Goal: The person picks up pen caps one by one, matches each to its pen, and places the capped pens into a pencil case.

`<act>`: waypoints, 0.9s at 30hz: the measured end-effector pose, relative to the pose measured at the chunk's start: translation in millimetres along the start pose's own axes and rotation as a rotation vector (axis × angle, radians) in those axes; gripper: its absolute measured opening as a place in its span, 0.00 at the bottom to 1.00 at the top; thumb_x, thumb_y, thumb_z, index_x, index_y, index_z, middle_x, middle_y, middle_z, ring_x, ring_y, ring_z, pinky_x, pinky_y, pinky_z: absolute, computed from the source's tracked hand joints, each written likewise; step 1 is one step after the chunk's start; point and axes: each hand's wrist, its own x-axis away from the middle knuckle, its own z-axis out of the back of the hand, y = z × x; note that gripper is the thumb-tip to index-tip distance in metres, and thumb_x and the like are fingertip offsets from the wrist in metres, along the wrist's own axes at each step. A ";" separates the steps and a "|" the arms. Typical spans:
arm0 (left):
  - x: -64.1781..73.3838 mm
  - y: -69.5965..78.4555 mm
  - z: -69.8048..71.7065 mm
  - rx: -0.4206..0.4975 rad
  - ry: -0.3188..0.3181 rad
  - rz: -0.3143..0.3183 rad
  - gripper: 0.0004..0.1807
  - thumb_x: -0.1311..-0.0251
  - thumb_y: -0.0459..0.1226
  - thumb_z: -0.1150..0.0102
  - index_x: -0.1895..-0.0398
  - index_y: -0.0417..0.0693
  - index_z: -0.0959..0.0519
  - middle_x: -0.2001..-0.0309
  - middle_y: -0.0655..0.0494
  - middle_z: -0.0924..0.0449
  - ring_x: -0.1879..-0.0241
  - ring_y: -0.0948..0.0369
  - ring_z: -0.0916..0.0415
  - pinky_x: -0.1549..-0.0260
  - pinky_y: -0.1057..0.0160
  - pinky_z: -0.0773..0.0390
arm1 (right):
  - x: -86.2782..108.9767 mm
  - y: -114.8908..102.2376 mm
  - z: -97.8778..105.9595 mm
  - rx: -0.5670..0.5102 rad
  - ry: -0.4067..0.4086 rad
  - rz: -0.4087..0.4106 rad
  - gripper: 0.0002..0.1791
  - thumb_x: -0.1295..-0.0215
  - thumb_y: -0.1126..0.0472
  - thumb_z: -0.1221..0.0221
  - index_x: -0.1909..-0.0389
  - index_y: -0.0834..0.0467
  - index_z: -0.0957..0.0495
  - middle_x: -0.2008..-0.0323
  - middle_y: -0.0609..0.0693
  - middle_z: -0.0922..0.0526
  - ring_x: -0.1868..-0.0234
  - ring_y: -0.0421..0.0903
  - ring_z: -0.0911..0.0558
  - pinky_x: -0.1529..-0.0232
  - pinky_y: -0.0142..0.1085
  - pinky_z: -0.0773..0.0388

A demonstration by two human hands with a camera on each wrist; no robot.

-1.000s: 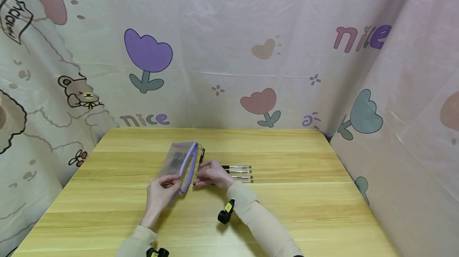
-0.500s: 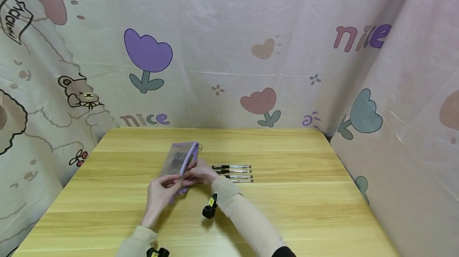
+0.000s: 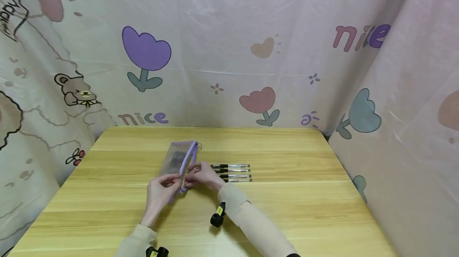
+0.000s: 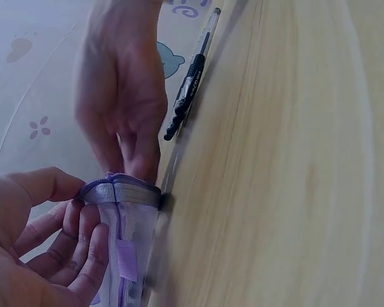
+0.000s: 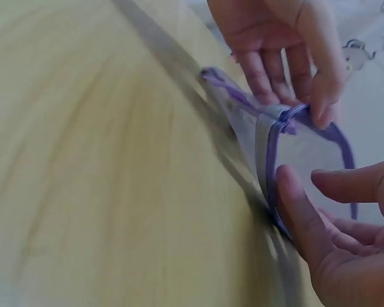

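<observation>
A see-through pencil pouch (image 3: 167, 166) with purple trim lies on the table, dark pens faintly visible through its side. At its near edge my left hand (image 3: 160, 196) pinches the rim of the zip mouth between thumb and fingers. The mouth (image 5: 313, 150) gapes in the right wrist view. My right hand (image 3: 205, 176) is at that mouth, thumb and fingers apart, some fingers inside the rim; no pen shows between them. Right of it lie several black-gripped clear pens (image 3: 234, 165) in a row, their left ends partly hidden by the hand.
Wood-grain table (image 3: 287, 209) extends all round the pouch. A patterned curtain (image 3: 215, 50) hangs behind and along both sides. A small metal ring (image 3: 199, 146) sits at the pouch's far corner. Black wrist cameras (image 3: 217, 215) are strapped to the sleeves.
My right hand brought a pen from beside the pouch leftward into its mouth, then drew back slightly right; that pen no longer shows in the hand. The left hand stayed at the rim.
</observation>
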 end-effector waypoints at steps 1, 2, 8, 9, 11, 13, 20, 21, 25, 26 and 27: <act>-0.4 -0.3 -0.1 -0.003 0.001 0.003 0.09 0.43 0.30 0.32 0.59 0.36 0.13 0.65 0.43 0.12 0.74 0.74 0.21 0.71 0.77 0.22 | 4.4 0.3 2.6 0.028 -0.002 0.030 0.17 0.37 0.76 0.40 0.48 0.74 0.26 0.59 0.69 0.15 0.77 0.41 0.17 0.65 0.33 0.13; -0.8 -0.4 -0.4 -0.005 0.003 0.007 0.09 0.44 0.30 0.32 0.59 0.36 0.13 0.65 0.43 0.11 0.74 0.74 0.21 0.71 0.77 0.22 | 9.0 0.3 5.8 0.076 -0.006 0.070 0.17 0.37 0.75 0.39 0.47 0.75 0.25 0.58 0.69 0.15 0.75 0.40 0.17 0.64 0.33 0.14; -1.5 -1.5 -1.5 0.000 0.004 0.022 0.09 0.45 0.30 0.32 0.60 0.38 0.12 0.65 0.45 0.12 0.74 0.74 0.21 0.70 0.76 0.22 | 42.1 2.5 41.4 0.516 -0.003 0.341 0.15 0.35 0.68 0.37 0.50 0.71 0.20 0.59 0.64 0.14 0.67 0.47 0.16 0.66 0.24 0.21; -1.2 -1.4 -1.5 0.002 0.003 0.024 0.09 0.45 0.30 0.32 0.61 0.38 0.12 0.65 0.45 0.12 0.74 0.74 0.21 0.70 0.76 0.22 | 47.9 3.4 48.8 0.559 0.001 0.363 0.14 0.35 0.68 0.37 0.50 0.70 0.19 0.59 0.63 0.14 0.66 0.48 0.16 0.65 0.24 0.22; -0.9 -0.9 -1.9 0.006 0.006 0.024 0.09 0.45 0.29 0.32 0.61 0.38 0.12 0.65 0.45 0.12 0.74 0.74 0.22 0.70 0.77 0.22 | 59.5 4.9 63.1 0.625 0.019 0.392 0.14 0.36 0.67 0.36 0.51 0.68 0.19 0.59 0.61 0.13 0.65 0.46 0.17 0.63 0.25 0.21; -0.3 -0.1 -1.7 0.008 0.005 0.019 0.09 0.45 0.30 0.32 0.61 0.38 0.12 0.66 0.45 0.11 0.74 0.74 0.22 0.71 0.77 0.22 | 71.3 5.6 77.5 0.694 0.054 0.397 0.14 0.36 0.65 0.35 0.51 0.65 0.18 0.58 0.58 0.13 0.62 0.43 0.18 0.59 0.27 0.21; -0.2 1.9 -0.6 0.008 0.004 0.016 0.09 0.44 0.30 0.32 0.60 0.37 0.12 0.65 0.45 0.11 0.74 0.74 0.22 0.71 0.77 0.23 | 95.4 9.7 122.1 0.855 0.154 0.365 0.13 0.41 0.62 0.31 0.55 0.58 0.16 0.55 0.50 0.16 0.55 0.44 0.21 0.50 0.37 0.22; -0.3 2.1 -0.6 0.005 0.005 0.018 0.09 0.45 0.30 0.32 0.60 0.38 0.12 0.65 0.46 0.11 0.74 0.74 0.22 0.71 0.77 0.23 | 96.7 10.4 126.3 0.860 0.161 0.363 0.12 0.41 0.63 0.31 0.56 0.58 0.15 0.56 0.50 0.16 0.55 0.45 0.21 0.49 0.39 0.22; -0.3 1.8 0.1 -0.003 0.005 0.026 0.09 0.45 0.30 0.32 0.60 0.38 0.12 0.66 0.47 0.11 0.74 0.74 0.22 0.71 0.77 0.24 | 98.2 13.8 137.0 0.872 0.189 0.360 0.11 0.44 0.64 0.29 0.59 0.56 0.15 0.58 0.49 0.17 0.54 0.46 0.21 0.45 0.45 0.23; -0.4 1.3 0.3 -0.005 0.002 0.025 0.09 0.45 0.31 0.32 0.60 0.38 0.12 0.66 0.46 0.11 0.74 0.74 0.22 0.71 0.77 0.24 | 97.8 14.6 138.4 0.879 0.197 0.361 0.11 0.44 0.64 0.29 0.60 0.56 0.15 0.59 0.48 0.17 0.54 0.46 0.21 0.44 0.47 0.24; -0.4 1.2 0.6 -0.004 0.001 0.026 0.10 0.45 0.31 0.32 0.60 0.37 0.12 0.66 0.46 0.11 0.74 0.74 0.22 0.71 0.77 0.24 | 96.9 15.3 139.3 0.883 0.203 0.360 0.11 0.45 0.64 0.29 0.60 0.56 0.15 0.60 0.48 0.17 0.54 0.46 0.21 0.44 0.48 0.25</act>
